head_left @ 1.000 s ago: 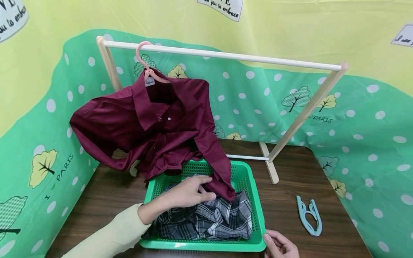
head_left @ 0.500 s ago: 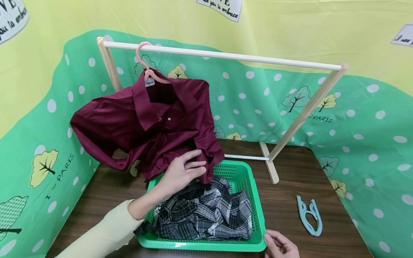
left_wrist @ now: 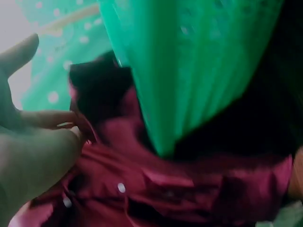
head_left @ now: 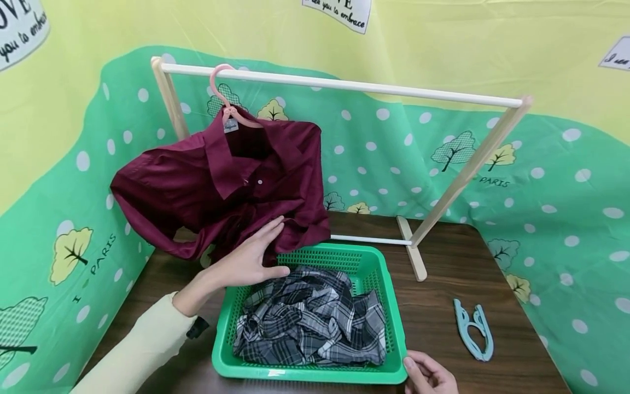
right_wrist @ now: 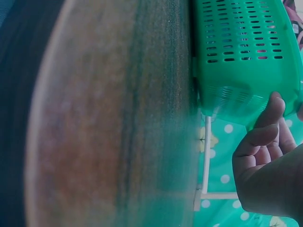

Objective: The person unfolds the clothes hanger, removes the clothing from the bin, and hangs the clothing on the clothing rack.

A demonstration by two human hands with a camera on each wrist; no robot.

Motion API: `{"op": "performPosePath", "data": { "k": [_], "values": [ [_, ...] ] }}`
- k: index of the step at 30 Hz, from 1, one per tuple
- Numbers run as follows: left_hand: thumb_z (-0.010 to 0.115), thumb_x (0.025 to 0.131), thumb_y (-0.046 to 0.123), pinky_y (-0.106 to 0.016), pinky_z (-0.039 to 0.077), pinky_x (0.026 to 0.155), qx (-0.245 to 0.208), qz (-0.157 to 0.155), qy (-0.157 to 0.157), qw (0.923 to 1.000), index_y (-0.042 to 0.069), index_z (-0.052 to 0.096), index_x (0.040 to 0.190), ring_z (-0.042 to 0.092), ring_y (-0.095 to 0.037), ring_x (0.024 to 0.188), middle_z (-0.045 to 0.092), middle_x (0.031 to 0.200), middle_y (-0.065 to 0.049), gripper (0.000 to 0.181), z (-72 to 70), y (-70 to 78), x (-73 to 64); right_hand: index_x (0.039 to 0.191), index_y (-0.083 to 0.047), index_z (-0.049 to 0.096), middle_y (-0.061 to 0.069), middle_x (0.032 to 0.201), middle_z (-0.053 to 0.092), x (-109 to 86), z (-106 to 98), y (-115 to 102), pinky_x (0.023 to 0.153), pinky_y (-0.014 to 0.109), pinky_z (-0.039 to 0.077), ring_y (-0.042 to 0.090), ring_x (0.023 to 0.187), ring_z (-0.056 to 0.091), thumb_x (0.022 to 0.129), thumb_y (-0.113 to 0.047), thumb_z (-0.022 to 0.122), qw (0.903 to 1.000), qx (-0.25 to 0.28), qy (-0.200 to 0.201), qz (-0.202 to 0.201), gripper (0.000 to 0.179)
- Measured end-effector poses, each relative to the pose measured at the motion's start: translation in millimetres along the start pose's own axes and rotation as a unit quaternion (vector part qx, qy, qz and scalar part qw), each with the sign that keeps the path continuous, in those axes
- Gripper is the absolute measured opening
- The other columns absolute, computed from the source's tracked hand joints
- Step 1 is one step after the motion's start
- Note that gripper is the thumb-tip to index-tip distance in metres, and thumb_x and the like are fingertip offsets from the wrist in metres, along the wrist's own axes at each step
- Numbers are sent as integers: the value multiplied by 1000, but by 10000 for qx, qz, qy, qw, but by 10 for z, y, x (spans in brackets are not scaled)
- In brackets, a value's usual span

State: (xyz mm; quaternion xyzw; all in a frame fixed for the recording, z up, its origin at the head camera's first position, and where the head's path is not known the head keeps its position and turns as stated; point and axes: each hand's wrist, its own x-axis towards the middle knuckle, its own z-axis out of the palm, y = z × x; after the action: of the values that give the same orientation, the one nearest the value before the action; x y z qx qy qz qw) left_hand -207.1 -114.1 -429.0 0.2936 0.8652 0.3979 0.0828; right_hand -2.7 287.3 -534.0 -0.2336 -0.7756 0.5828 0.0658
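A maroon button-up shirt hangs at the rack's left end from a pink hanger. My left hand lies against the lower part of this shirt with straight fingers, its thumb held apart. In the left wrist view its fingertips touch the maroon cloth. Just in front stands a green basket with crumpled grey-and-black plaid clothing inside. My right hand pinches the basket's near right corner, thumb on the rim and the other fingers curled, as the right wrist view also shows.
The rack has a white top bar and wooden legs, the right one slanting down to a foot on the table. A light blue folding hanger lies on the dark wooden table, right of the basket. A patterned backdrop surrounds it.
My left hand has swept the shirt's sleeve and hem leftward and back, out of the basket, uncovering more plaid clothing. The right hand has stayed at the basket's corner.
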Motion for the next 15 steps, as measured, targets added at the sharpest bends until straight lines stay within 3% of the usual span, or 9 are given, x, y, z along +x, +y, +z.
{"op": "performPosePath", "data": {
  "k": [6, 15],
  "values": [
    [77, 107, 47, -70, 28, 136, -143, -60, -132, 9998, -1, 24, 178, 17, -45, 176, 14, 190, -17, 101, -160, -266, -6, 96, -17, 86, -4, 72, 76, 3, 0, -6, 46, 30, 54, 13, 49, 59, 107, -3, 72, 10000, -29, 40, -72, 23],
    [39, 122, 54, -72, 17, 138, -842, -565, -274, 9945, 4, 23, 179, 6, -44, 177, 7, 192, -12, 77, -166, -648, -56, 105, 0, 84, -5, 73, 77, -4, -1, -33, 47, 31, 55, 15, 50, 60, 108, -3, 72, 9996, -213, 52, -164, 12]
  ]
}}
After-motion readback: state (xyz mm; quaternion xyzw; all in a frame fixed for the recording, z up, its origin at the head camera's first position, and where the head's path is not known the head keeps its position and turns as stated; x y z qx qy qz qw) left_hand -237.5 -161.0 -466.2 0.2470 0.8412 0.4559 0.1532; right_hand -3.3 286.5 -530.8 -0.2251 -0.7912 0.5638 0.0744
